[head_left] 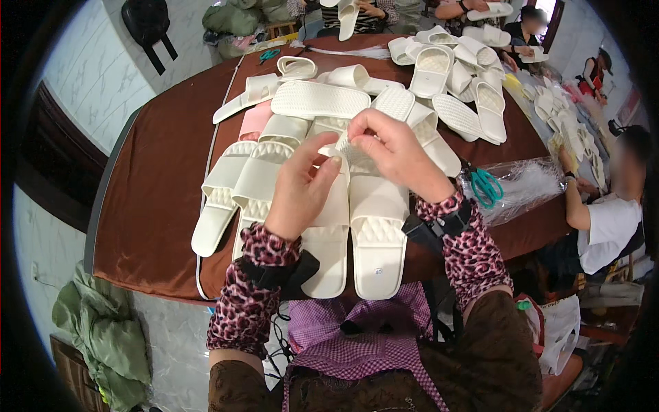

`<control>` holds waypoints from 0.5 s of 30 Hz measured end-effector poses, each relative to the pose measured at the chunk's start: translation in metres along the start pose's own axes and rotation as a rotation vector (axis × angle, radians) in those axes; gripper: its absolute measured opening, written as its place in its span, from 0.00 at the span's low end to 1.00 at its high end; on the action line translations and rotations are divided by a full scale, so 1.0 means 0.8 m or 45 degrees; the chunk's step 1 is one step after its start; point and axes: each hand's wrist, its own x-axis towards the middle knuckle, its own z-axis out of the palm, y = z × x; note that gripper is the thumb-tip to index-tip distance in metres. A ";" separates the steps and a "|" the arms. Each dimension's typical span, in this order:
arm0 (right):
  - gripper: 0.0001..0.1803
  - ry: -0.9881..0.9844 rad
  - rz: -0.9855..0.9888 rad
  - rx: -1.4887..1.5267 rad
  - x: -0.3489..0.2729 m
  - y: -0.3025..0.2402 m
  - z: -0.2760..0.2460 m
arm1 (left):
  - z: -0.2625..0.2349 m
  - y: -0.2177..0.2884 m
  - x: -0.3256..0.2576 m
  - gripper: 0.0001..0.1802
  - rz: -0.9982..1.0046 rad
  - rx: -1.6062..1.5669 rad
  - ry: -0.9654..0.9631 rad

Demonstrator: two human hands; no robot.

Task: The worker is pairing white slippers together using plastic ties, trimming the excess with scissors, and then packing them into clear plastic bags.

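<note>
Above a group of cream slide slippers, my left hand (307, 184) is closed, its thumb drawn in toward curled fingers. Close by on the right, my right hand (397, 152) pinches thumb against forefinger. Anything thin between the fingers of either hand is too small to make out. Beneath my wrists lie a cream slipper (378, 237) and its neighbour (325, 254), toes away from me. Left of them rest two more slippers (221, 196), side by side. A slipper with its patterned sole up (319, 99) lies beyond my hands, near a pink slipper (255, 121).
Teal-handled scissors (487, 187) lie by a clear bag of thin strands (528, 184) on the right. More slippers are heaped (473, 75) at the far right of the brown-covered table (147, 206). Several co-workers sit around, one at right (614, 220). Green sacks (103, 333) lie lower left.
</note>
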 end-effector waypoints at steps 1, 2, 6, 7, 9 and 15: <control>0.04 0.006 -0.016 -0.002 -0.003 -0.003 0.001 | 0.003 0.001 0.009 0.14 -0.096 -0.089 -0.071; 0.04 0.006 -0.023 -0.008 -0.006 -0.002 0.002 | 0.005 0.002 0.016 0.13 -0.192 -0.177 -0.141; 0.03 0.069 -0.028 0.001 -0.013 0.011 0.001 | 0.018 -0.019 0.035 0.09 -0.200 -0.283 -0.150; 0.03 0.081 -0.015 0.011 -0.014 0.018 0.002 | 0.020 -0.024 0.036 0.09 -0.197 -0.283 -0.154; 0.03 0.078 0.000 0.000 -0.015 0.027 0.001 | 0.021 -0.034 0.036 0.07 -0.228 -0.233 -0.159; 0.04 0.067 -0.050 -0.220 -0.022 0.032 0.000 | 0.023 -0.043 0.028 0.07 -0.399 -0.279 -0.122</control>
